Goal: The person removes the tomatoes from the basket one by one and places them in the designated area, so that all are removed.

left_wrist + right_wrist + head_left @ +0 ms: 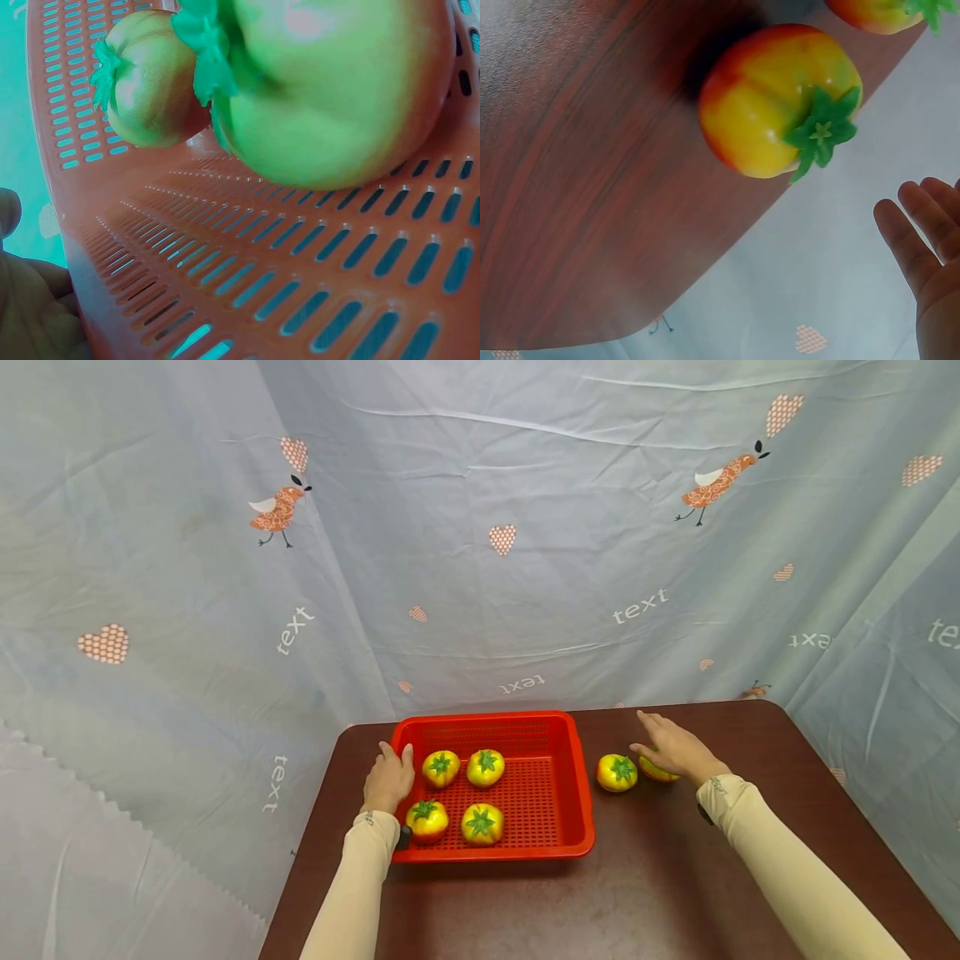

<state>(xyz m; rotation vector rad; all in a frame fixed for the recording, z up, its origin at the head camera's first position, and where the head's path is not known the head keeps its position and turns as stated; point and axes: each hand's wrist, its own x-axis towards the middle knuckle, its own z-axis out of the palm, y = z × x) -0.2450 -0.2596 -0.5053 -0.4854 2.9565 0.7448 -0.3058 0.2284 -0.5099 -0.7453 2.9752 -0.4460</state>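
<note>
My left hand is at the left rim of a red plastic basket, its fingers loosely extended. Inside the basket lie several yellow-red tomatoes with green leafy tops; one tomato looms close in the left wrist view. My right hand hovers over the table right of the basket, fingers spread, nothing held. Partly hidden beneath it is one tomato. Another tomato sits between that one and the basket.
The dark brown wooden table carries the basket near its back edge. Behind and at the sides hangs a pale grey-blue curtain printed with birds and hearts.
</note>
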